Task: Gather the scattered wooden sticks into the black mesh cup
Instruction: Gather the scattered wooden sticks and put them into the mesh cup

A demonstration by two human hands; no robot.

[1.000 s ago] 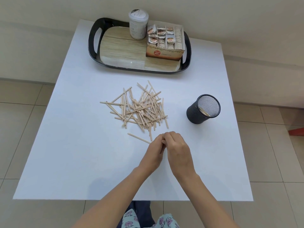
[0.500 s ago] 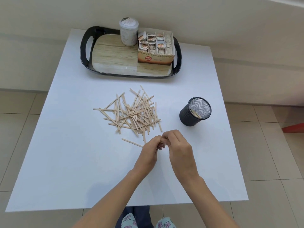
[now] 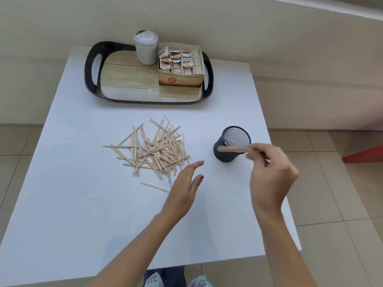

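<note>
A loose pile of thin wooden sticks [image 3: 154, 148] lies in the middle of the white table [image 3: 83, 204]. One stick [image 3: 154, 187] lies apart, just in front of the pile. The black mesh cup [image 3: 231, 147] stands to the right of the pile, with a few stick tips showing inside. My right hand [image 3: 271, 170] pinches a small bundle of sticks [image 3: 232, 149], held level in front of the cup's near rim. My left hand [image 3: 186, 187] hovers flat with fingers apart at the pile's near right edge, holding nothing.
A black-rimmed tray [image 3: 91, 79] with a wood-look floor sits at the table's far side. It carries a white lidded jar [image 3: 146, 47] and an open cardboard box of tea sachets [image 3: 180, 69]. Tiled floor surrounds the table; a wall runs behind it.
The two hands, joined together in front of the pile before, have parted. My right hand has carried sticks rightward to the cup; my left hand has opened beside the pile.
</note>
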